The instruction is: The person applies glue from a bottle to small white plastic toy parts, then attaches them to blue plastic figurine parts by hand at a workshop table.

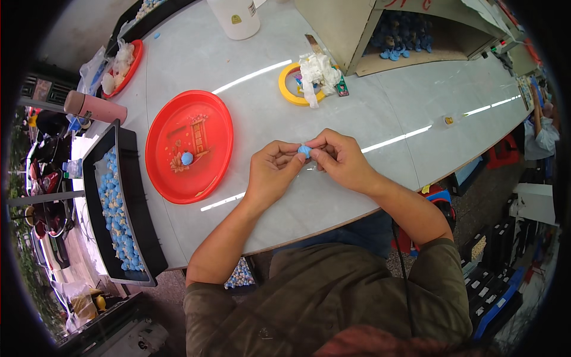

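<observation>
Between the fingertips of both my hands is a small light-blue rounded piece, held just above the grey tabletop. My left hand pinches it from the left, thumb and forefinger together. From the other side my right hand grips it the same way. The fingers cover much of the piece, so its exact kind does not show. To the left lies a round red tray with a single blue ball-like piece on it.
A black bin of blue and white pieces stands at the left edge. Farther back are a yellow tape roll under crumpled white tissue, a white container, a pink bottle and a box holding blue pieces.
</observation>
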{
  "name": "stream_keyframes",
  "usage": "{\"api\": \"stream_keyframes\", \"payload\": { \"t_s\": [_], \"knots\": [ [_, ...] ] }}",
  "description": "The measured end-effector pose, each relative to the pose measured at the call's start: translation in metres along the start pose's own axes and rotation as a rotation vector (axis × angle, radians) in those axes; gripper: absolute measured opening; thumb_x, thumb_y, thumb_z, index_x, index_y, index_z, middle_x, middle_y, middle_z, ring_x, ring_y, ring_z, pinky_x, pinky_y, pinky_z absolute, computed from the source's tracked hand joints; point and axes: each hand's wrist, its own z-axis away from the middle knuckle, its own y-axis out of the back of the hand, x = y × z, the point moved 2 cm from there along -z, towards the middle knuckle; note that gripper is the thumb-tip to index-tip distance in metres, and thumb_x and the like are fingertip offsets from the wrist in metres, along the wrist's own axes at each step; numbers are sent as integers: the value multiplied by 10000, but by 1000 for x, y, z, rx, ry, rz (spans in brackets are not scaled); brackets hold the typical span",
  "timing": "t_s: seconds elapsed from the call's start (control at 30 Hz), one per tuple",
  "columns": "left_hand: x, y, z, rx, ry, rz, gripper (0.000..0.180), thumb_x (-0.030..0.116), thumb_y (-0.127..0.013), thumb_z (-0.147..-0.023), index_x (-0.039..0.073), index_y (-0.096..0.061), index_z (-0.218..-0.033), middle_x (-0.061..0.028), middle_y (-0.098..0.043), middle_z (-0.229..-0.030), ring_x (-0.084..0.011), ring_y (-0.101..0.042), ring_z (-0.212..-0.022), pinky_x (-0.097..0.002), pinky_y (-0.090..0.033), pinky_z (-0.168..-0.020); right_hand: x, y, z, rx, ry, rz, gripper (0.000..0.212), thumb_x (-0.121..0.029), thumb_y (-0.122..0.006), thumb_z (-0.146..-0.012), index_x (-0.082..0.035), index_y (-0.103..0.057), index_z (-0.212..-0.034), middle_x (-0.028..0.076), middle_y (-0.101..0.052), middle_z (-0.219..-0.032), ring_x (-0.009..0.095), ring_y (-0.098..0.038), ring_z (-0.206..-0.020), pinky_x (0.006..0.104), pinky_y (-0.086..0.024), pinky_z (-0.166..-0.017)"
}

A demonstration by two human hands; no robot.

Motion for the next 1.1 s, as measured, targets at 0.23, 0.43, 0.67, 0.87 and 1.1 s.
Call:
{"api": "stream_keyframes", "payload": {
  "t_s": [0.23,0.43,0.67,0.87,1.1],
  "knots": [
    [-6,2,1,33,6,-82,172,24,-655,-885,-73,-607,-1019,-122,-684,-940,-130,-669,-880,-221,-538,-755,2,-3,1,30,57,106,72,24,-580,-893,21,-614,-956,53,-620,-749,65,-517,-634,234,-435,-573],
    [-2,1,3,52,41,-133,172,12,-644,-889,-85,-594,-1022,-137,-676,-962,-131,-663,-878,-228,-540,-769,0,-1,4,56,129,138,66,22,-585,-891,23,-612,-951,57,-611,-748,72,-512,-637,240,-435,-573],
    [13,-12,4,11,-32,-99,228,29,-657,-886,-97,-554,-1046,-179,-668,-977,-184,-674,-883,-274,-563,-800,-14,0,9,40,247,151,115,-4,-559,-922,22,-586,-1031,54,-632,-831,62,-550,-699,239,-461,-611],
    [20,-14,10,153,108,-173,273,67,-722,-848,-82,-568,-1016,-113,-659,-879,-115,-638,-741,-214,-528,-678,-28,25,12,45,161,136,177,-47,-547,-936,23,-585,-1094,58,-632,-833,95,-589,-693,253,-491,-625],
    [80,36,23,336,-409,-732,375,50,-675,-828,-25,-541,-1170,-107,-648,-969,-177,-633,-872,-290,-512,-734,-71,183,-69,843,311,868,199,-115,-612,-846,-8,-621,-1013,141,-658,-871,306,-657,-792,398,-523,-685]
  ]
}}
